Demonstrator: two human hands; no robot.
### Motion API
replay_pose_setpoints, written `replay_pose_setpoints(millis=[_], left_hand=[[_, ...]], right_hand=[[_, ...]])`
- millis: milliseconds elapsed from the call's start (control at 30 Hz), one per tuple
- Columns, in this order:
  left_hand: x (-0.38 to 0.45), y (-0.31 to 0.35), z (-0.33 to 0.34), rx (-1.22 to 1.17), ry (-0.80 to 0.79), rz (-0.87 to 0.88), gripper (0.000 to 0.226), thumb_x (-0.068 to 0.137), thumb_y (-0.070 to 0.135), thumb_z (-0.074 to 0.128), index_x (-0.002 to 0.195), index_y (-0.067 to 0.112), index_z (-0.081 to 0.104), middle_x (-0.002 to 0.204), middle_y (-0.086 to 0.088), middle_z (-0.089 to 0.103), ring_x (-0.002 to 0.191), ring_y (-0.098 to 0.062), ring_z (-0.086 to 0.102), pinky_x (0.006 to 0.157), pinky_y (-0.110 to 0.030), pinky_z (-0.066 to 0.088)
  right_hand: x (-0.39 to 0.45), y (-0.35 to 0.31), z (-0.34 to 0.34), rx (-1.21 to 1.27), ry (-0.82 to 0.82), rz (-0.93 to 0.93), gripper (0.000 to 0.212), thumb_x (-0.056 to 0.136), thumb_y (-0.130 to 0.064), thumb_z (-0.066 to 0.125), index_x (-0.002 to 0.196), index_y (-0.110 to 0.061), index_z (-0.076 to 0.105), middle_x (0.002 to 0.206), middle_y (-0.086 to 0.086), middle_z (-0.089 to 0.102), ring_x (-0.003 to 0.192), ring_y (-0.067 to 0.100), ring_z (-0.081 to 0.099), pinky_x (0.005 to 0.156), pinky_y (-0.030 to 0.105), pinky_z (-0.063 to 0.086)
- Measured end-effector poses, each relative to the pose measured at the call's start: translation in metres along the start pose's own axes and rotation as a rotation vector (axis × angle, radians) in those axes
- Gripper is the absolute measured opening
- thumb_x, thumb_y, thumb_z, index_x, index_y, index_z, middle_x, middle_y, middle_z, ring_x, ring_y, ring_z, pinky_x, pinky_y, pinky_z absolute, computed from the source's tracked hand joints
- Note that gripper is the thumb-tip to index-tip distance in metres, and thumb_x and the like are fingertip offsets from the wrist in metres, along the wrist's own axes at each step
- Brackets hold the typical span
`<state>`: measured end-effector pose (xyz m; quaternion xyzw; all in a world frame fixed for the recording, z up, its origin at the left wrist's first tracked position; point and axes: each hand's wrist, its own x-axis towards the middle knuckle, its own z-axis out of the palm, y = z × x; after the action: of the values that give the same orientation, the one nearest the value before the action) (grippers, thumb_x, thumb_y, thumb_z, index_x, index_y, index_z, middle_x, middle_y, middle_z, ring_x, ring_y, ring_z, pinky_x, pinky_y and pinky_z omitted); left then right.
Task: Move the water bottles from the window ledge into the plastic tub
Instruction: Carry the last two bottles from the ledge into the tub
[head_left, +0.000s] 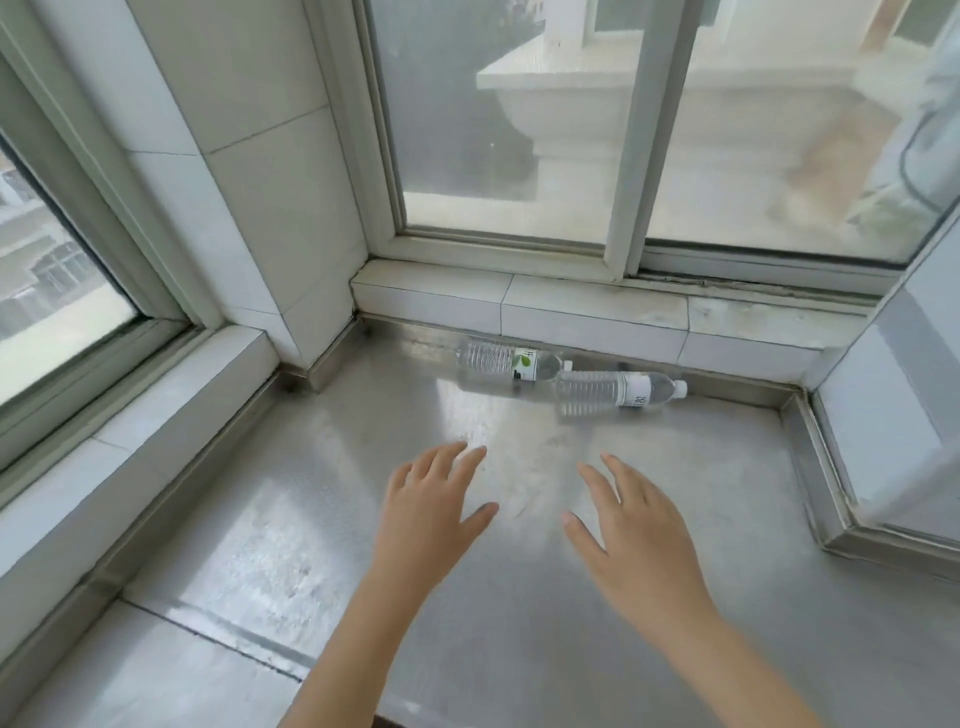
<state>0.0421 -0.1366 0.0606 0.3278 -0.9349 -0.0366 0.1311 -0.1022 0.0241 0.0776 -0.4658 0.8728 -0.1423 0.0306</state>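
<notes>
Two clear water bottles lie on their sides on the metal window ledge (311, 519), close to the tiled step under the window. The left bottle (506, 361) has a white and green label. The right bottle (618, 392) has a white label and a white cap pointing right. My left hand (434, 506) hovers over the ledge, fingers spread, holding nothing, a short way in front of the left bottle. My right hand (631, 525) is also spread and empty, in front of the right bottle. No plastic tub is in view.
A tiled step (571, 312) runs along the back under the sliding window (623, 130). A second window (52, 234) and tiled sill flank the left. A raised metal rim (821, 478) and white panel border the right side.
</notes>
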Motion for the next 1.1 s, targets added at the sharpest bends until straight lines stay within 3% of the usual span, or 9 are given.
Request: replay_pose_setpoints(millis=[100, 233, 300, 533, 700, 800, 967, 1033, 1100], left_hand=[[0.070, -0.022, 0.017, -0.014, -0.026, 0.082, 0.056, 0.082, 0.048, 0.070, 0.130, 0.023, 0.059, 0.131, 0.003, 0.062, 0.121, -0.021, 0.058, 0.093, -0.041, 0.047], [0.152, -0.040, 0.056, -0.035, -0.155, 0.165, 0.059, 0.090, 0.049, 0.059, 0.142, 0.024, 0.046, 0.143, 0.004, 0.052, 0.132, -0.021, 0.046, 0.104, -0.039, 0.037], [0.191, -0.047, 0.080, 0.004, -0.225, 0.213, 0.061, 0.093, 0.049, 0.054, 0.147, 0.026, 0.036, 0.147, 0.004, 0.046, 0.135, -0.020, 0.041, 0.106, -0.038, 0.033], [0.310, -0.073, 0.152, 0.117, -0.376, 0.246, 0.068, 0.092, 0.038, 0.059, 0.151, 0.026, 0.026, 0.150, -0.004, 0.041, 0.139, -0.028, 0.034, 0.111, -0.043, 0.029], [0.337, -0.083, 0.180, 0.123, -0.404, 0.282, 0.070, 0.091, 0.036, 0.063, 0.151, 0.032, 0.028, 0.149, -0.004, 0.040, 0.134, -0.028, 0.040, 0.109, -0.041, 0.032], [0.346, -0.081, 0.183, 0.168, -0.396, 0.323, 0.068, 0.089, 0.042, 0.064, 0.148, 0.029, 0.033, 0.144, -0.006, 0.044, 0.128, -0.029, 0.045, 0.096, -0.039, 0.044], [0.344, -0.070, 0.182, 0.277, -0.387, 0.439, 0.067, 0.088, 0.052, 0.059, 0.141, 0.015, 0.039, 0.129, -0.010, 0.053, 0.112, -0.029, 0.054, 0.082, -0.034, 0.050], [0.336, -0.065, 0.183, 0.264, -0.408, 0.423, 0.069, 0.087, 0.055, 0.058, 0.140, 0.013, 0.042, 0.126, -0.009, 0.055, 0.109, -0.028, 0.056, 0.082, -0.034, 0.049], [0.331, -0.055, 0.183, 0.246, -0.441, 0.398, 0.068, 0.085, 0.058, 0.059, 0.134, 0.013, 0.047, 0.123, -0.008, 0.057, 0.106, -0.028, 0.059, 0.079, -0.033, 0.048]], right_hand=[[0.052, 0.001, 0.015, 0.008, 0.001, 0.061, 0.073, 0.085, -0.059, 0.014, 0.140, -0.021, 0.042, 0.151, 0.007, 0.035, 0.137, 0.027, 0.034, 0.111, 0.043, 0.028], [0.117, 0.013, 0.048, -0.039, -0.060, 0.122, 0.054, 0.093, -0.047, 0.041, 0.136, -0.015, 0.048, 0.147, 0.013, 0.041, 0.134, 0.033, 0.038, 0.106, 0.047, 0.034], [0.148, 0.022, 0.065, -0.068, -0.070, 0.104, 0.055, 0.090, -0.046, 0.043, 0.132, -0.011, 0.053, 0.141, 0.018, 0.048, 0.128, 0.038, 0.045, 0.099, 0.050, 0.041], [0.255, 0.057, 0.110, -0.164, -0.242, 0.070, 0.065, 0.092, -0.041, 0.044, 0.149, -0.019, 0.020, 0.158, 0.005, 0.017, 0.143, 0.026, 0.016, 0.113, 0.043, 0.023], [0.285, 0.080, 0.131, -0.152, -0.368, 0.151, 0.076, 0.090, -0.030, 0.055, 0.149, -0.030, 0.009, 0.160, -0.003, 0.004, 0.146, 0.025, 0.001, 0.110, 0.062, 0.016], [0.298, 0.083, 0.136, -0.147, -0.350, 0.175, 0.072, 0.087, -0.018, 0.057, 0.146, -0.031, 0.017, 0.156, -0.002, 0.014, 0.145, 0.026, 0.007, 0.104, 0.071, 0.017], [0.294, 0.076, 0.136, 0.035, -0.221, 0.215, 0.043, 0.076, -0.044, 0.059, 0.116, -0.031, 0.048, 0.123, -0.012, 0.041, 0.124, 0.020, 0.031, 0.095, 0.076, 0.023], [0.279, 0.074, 0.139, 0.099, -0.119, 0.245, 0.030, 0.071, -0.056, 0.050, 0.091, -0.033, 0.052, 0.105, -0.017, 0.045, 0.112, 0.015, 0.037, 0.094, 0.066, 0.033], [0.264, 0.077, 0.139, 0.206, -0.007, 0.302, 0.029, 0.070, -0.060, 0.050, 0.070, -0.030, 0.052, 0.089, -0.016, 0.049, 0.102, 0.010, 0.041, 0.083, 0.046, 0.043]])
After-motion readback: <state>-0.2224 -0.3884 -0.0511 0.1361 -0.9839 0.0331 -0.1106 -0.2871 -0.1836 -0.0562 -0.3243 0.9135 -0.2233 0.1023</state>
